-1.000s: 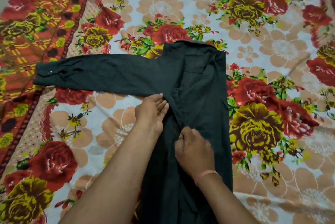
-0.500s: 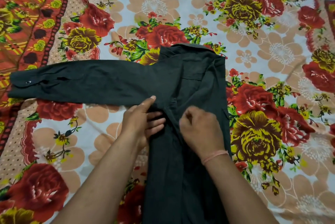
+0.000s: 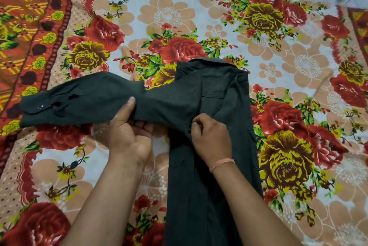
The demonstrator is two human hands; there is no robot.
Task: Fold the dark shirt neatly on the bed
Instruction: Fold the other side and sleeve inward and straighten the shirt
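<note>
At the far left, the cuff [image 3: 35, 109] of the sleeve [image 3: 95, 98] lies over the red border of the flowered bedsheet [image 3: 169, 15], its small button [image 3: 40, 107] facing up. The sleeve stretches out sideways from there toward the middle. My left hand [image 3: 129, 134] grips it about halfway along, thumb [image 3: 130, 102] pressed on top of the cloth and the other fingers curled under it, so that part of the sleeve is lifted a little off the sheet. Next comes the dark shirt [image 3: 199, 196] itself, lying lengthwise on the bed in a narrow strip, with the collar [image 3: 211, 61] at the far end and the hem end running out of view toward me. A chest pocket [image 3: 217, 86] shows just below the collar. My right hand [image 3: 211, 138] is on the shirt where the sleeve joins the body, fingers curled and pinching the cloth there, which bunches into small creases around my fingertips. A thin pink thread [image 3: 222, 163] is tied round that wrist. To the right of the shirt is more of the sheet, with big red and yellow roses.
</note>
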